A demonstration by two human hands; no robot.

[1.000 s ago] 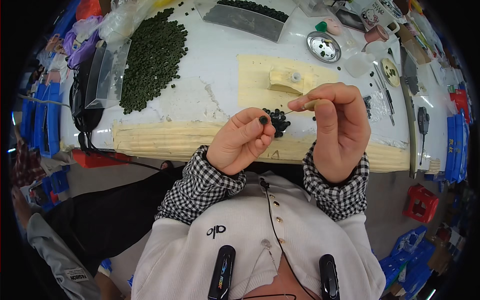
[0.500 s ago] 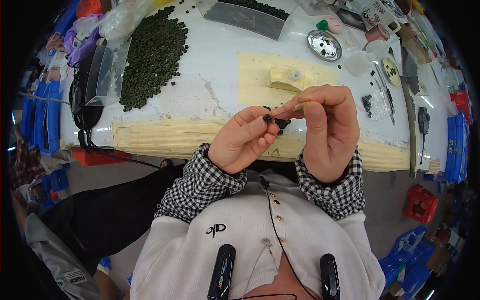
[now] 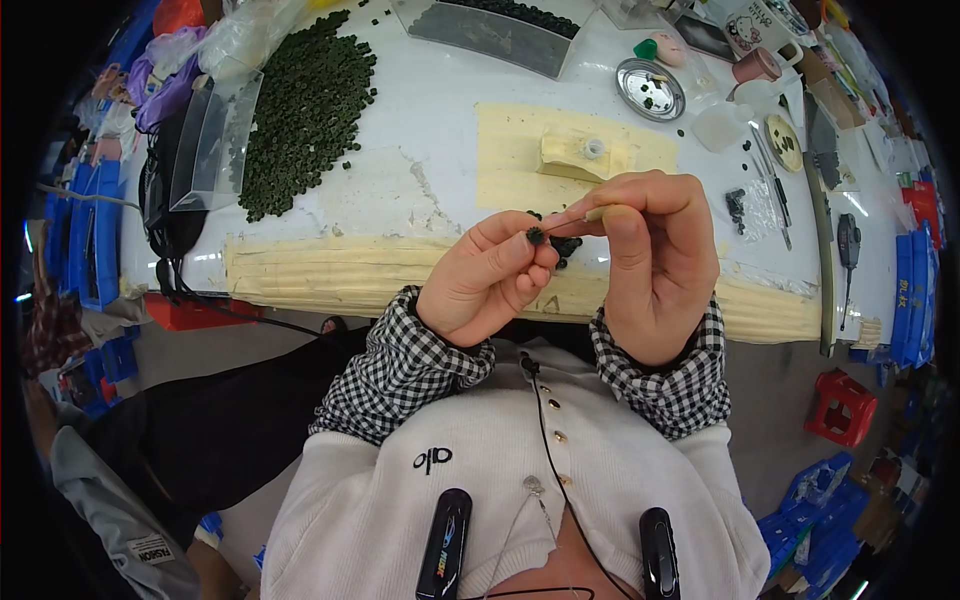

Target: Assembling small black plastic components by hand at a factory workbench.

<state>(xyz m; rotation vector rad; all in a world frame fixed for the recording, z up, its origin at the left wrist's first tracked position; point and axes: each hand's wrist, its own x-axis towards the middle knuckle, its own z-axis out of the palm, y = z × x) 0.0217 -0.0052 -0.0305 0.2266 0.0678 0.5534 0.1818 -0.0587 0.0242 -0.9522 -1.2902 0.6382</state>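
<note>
Between the thumb and forefinger of my left hand [image 3: 478, 288] is pinched a small dark green ridged round piece [image 3: 535, 236]. My right hand [image 3: 660, 270] grips a thin needle-like tool with a pale yellowish handle [image 3: 599, 213], its fine shaft pointing left at the piece. Whether the tip touches it is too small to tell. Behind my left fingertips lie a few more small dark pieces [image 3: 566, 247], partly hidden by the hands. Just beyond my hands stands a block wrapped in yellow tape [image 3: 572, 158], with a small white ring on top.
A large pile of dark green pieces [image 3: 310, 120] spreads at the far left beside a clear plastic tray [image 3: 222, 140]. Another clear tray [image 3: 488, 48] of pieces stands at the back. To the right are a round metal dish [image 3: 630, 98], tweezers [image 3: 768, 175] and a cup [image 3: 760, 28].
Both hands stay almost in place. The tool in my right hand has shifted very slightly, and the left hand's grip on the green piece looks the same.
</note>
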